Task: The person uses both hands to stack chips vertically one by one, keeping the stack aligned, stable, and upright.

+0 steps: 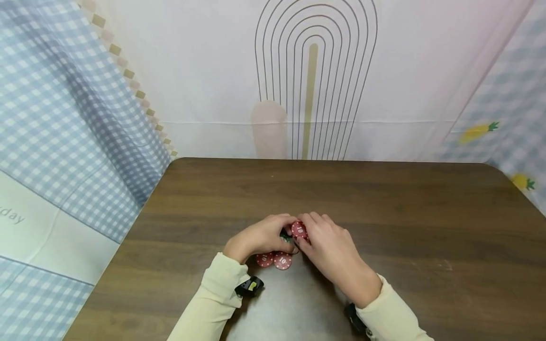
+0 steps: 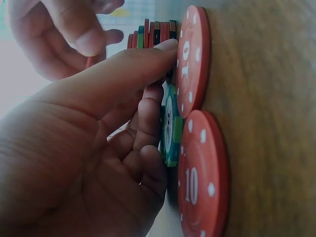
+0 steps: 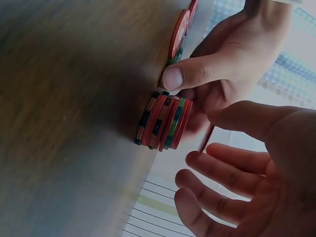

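Above the stack (image 3: 163, 123), your right hand (image 1: 332, 246) pinches a red chip (image 3: 207, 138), left hand (image 1: 263, 236) grip unclear; off-centre release could topple it

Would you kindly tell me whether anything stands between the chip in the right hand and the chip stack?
Nothing visible does: the red poker chip pinched by the right hand faces the chip stack across an open gap, with the left hand beside the stack.
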The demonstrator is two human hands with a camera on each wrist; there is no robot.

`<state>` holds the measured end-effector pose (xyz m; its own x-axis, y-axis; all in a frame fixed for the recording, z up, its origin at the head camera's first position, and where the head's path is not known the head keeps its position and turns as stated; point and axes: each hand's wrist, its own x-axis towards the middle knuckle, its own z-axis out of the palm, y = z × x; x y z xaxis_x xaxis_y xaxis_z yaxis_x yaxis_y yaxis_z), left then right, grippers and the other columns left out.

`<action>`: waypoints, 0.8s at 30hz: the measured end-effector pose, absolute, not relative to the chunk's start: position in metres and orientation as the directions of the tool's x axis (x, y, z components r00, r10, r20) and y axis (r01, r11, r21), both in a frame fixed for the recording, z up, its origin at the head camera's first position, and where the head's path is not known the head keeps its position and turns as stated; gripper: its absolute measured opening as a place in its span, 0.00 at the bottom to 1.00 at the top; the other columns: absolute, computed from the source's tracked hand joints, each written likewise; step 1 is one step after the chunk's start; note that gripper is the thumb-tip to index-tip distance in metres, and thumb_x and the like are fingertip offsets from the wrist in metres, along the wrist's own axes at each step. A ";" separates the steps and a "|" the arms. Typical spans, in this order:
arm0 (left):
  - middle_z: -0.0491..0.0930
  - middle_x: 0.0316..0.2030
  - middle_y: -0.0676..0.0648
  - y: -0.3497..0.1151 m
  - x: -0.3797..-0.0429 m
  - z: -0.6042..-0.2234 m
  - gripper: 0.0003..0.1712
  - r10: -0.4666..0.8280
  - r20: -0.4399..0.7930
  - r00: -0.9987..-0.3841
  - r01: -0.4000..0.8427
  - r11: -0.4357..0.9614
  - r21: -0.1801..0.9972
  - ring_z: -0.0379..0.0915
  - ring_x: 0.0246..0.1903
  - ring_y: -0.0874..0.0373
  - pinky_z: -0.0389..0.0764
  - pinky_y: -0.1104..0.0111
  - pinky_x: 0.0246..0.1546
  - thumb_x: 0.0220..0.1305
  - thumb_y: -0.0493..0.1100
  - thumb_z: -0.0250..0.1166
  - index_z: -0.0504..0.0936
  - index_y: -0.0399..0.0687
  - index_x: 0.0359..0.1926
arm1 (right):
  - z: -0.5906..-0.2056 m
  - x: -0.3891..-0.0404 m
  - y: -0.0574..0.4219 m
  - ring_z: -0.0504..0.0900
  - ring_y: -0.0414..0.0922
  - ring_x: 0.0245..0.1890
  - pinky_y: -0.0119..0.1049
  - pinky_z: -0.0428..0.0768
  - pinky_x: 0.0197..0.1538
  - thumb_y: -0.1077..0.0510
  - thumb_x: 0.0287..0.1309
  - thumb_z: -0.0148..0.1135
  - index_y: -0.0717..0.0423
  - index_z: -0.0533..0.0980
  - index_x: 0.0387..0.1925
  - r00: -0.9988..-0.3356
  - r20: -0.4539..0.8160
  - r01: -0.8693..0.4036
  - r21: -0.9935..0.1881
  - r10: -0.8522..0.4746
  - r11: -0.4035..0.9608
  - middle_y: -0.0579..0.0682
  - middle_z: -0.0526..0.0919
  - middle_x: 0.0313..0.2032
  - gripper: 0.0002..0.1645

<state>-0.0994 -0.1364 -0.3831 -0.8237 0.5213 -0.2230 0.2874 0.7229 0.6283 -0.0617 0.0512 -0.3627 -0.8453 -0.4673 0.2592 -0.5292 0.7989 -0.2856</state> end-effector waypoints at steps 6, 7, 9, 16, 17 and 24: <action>0.76 0.46 0.57 -0.136 -0.100 -0.383 0.28 0.533 -0.213 -0.819 0.305 0.719 0.624 0.72 0.42 0.63 0.73 0.68 0.48 0.54 0.42 0.73 0.78 0.55 0.57 | -0.366 -0.062 0.052 0.81 0.49 0.39 0.49 0.81 0.30 0.55 0.56 0.71 0.54 0.79 0.48 -0.845 0.246 -0.531 -0.286 -0.475 0.797 0.46 0.83 0.39 0.18; 0.76 0.45 0.58 -0.136 -0.100 -0.382 0.28 0.533 -0.214 -0.819 0.306 0.720 0.623 0.72 0.42 0.63 0.73 0.68 0.48 0.54 0.42 0.74 0.78 0.55 0.57 | -0.366 -0.061 0.052 0.81 0.49 0.38 0.49 0.81 0.30 0.55 0.56 0.71 0.54 0.79 0.48 -0.846 0.242 -0.531 -0.286 -0.476 0.798 0.45 0.83 0.38 0.18; 0.76 0.45 0.58 -0.136 -0.100 -0.383 0.27 0.533 -0.213 -0.819 0.307 0.721 0.621 0.72 0.43 0.63 0.73 0.68 0.48 0.54 0.42 0.74 0.78 0.55 0.56 | -0.367 -0.061 0.052 0.80 0.49 0.37 0.48 0.81 0.29 0.56 0.57 0.71 0.54 0.79 0.47 -0.847 0.238 -0.528 -0.284 -0.475 0.800 0.45 0.82 0.37 0.16; 0.76 0.43 0.58 -0.135 -0.100 -0.383 0.27 0.534 -0.213 -0.818 0.304 0.716 0.628 0.72 0.42 0.64 0.73 0.69 0.47 0.53 0.42 0.74 0.78 0.55 0.55 | -0.369 -0.061 0.052 0.80 0.51 0.37 0.50 0.80 0.28 0.56 0.57 0.70 0.53 0.79 0.45 -0.859 0.211 -0.511 -0.278 -0.467 0.813 0.46 0.82 0.36 0.15; 0.76 0.43 0.58 -0.136 -0.101 -0.383 0.28 0.534 -0.212 -0.818 0.303 0.714 0.631 0.72 0.42 0.64 0.73 0.69 0.48 0.53 0.42 0.74 0.78 0.54 0.56 | -0.369 -0.061 0.052 0.80 0.51 0.37 0.50 0.80 0.28 0.55 0.57 0.70 0.53 0.78 0.45 -0.862 0.203 -0.505 -0.277 -0.464 0.817 0.47 0.83 0.37 0.15; 0.76 0.46 0.57 -0.136 -0.100 -0.384 0.31 0.535 -0.212 -0.818 0.293 0.704 0.647 0.72 0.44 0.63 0.73 0.68 0.50 0.54 0.44 0.75 0.78 0.53 0.60 | -0.368 -0.061 0.052 0.80 0.52 0.39 0.51 0.80 0.29 0.51 0.53 0.73 0.54 0.77 0.47 -0.885 0.115 -0.465 -0.268 -0.451 0.844 0.50 0.82 0.39 0.22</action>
